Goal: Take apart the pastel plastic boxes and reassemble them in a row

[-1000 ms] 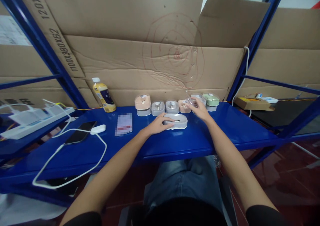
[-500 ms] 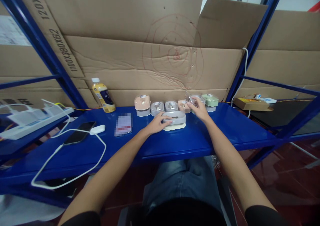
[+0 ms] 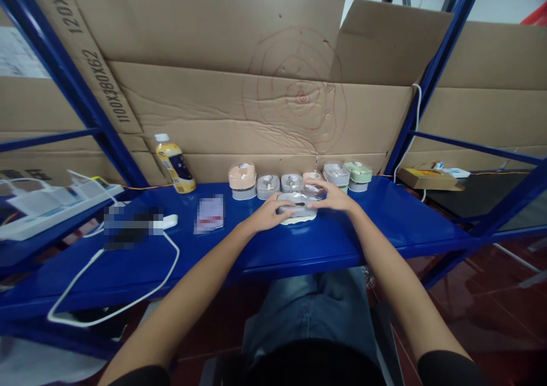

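Note:
A grey oval container [image 3: 291, 210] sits on a cream wavy-edged pad [image 3: 304, 220] at the middle of the blue shelf. My left hand [image 3: 270, 213] grips its left side, thumb along the front and fingers behind. Over the container's top lies a clear plastic lid [image 3: 306, 196]; whether it is seated cannot be told. My right hand [image 3: 336, 196] holds the lid's right end, fingers curved around it. Just behind stand small lidded boxes: two grey ones, with a pink one [image 3: 313, 176] partly hidden by my right hand.
A peach box [image 3: 242, 176] ends the row at left; a grey box [image 3: 337, 174] and a green box [image 3: 358, 172] stand at right. Left are a yellow drink bottle [image 3: 176, 165], a flat pale packet [image 3: 209, 214] and a white cable [image 3: 164, 286]. Cardboard [image 3: 192, 101] walls the back.
My right hand has come from the back row, left and nearer, bringing the clear lid over the grey container. The grey box at right now shows fully. My left hand stays on the container.

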Demonstrator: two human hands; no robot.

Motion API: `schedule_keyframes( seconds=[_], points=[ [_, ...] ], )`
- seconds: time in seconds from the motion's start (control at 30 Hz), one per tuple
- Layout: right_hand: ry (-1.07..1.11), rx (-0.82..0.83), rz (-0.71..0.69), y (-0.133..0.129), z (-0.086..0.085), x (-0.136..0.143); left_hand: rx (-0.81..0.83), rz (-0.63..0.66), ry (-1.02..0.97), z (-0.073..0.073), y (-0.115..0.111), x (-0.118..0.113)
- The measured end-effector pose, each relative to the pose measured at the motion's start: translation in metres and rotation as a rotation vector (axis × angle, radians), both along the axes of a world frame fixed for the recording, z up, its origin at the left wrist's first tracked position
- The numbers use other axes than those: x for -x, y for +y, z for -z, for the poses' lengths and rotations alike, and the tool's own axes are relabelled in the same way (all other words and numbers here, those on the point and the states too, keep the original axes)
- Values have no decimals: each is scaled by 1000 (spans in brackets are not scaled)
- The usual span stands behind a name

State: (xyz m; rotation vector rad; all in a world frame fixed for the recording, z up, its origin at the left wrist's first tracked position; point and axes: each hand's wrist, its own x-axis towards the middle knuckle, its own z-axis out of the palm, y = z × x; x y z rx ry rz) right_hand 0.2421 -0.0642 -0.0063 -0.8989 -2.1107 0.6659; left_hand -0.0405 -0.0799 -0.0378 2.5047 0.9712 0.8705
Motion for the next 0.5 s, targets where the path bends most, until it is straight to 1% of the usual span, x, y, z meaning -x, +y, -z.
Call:
schedule_keyframes(
  seconds=[0.07,0.13,0.23,0.33,0.4,0.5],
  points=[
    [-64,-1,-45,-1,1,4,8,16,2,3,0,-2],
    [-93,-6,-76,-2,1,7,32,-4,-37,5,1,-4],
    [-116,-17,-93,-3,1,10,113,-50,-183,10,5,-6],
    [-161,-75,-90,-4,1,12,201,-14,-292,18,9,-9],
    [-188,-126,-100,-5,1,13,218,7,-303,22,12,-11],
    [-211,-175,-122,-5,2,16,199,3,-310,27,14,-12]
  ],
)
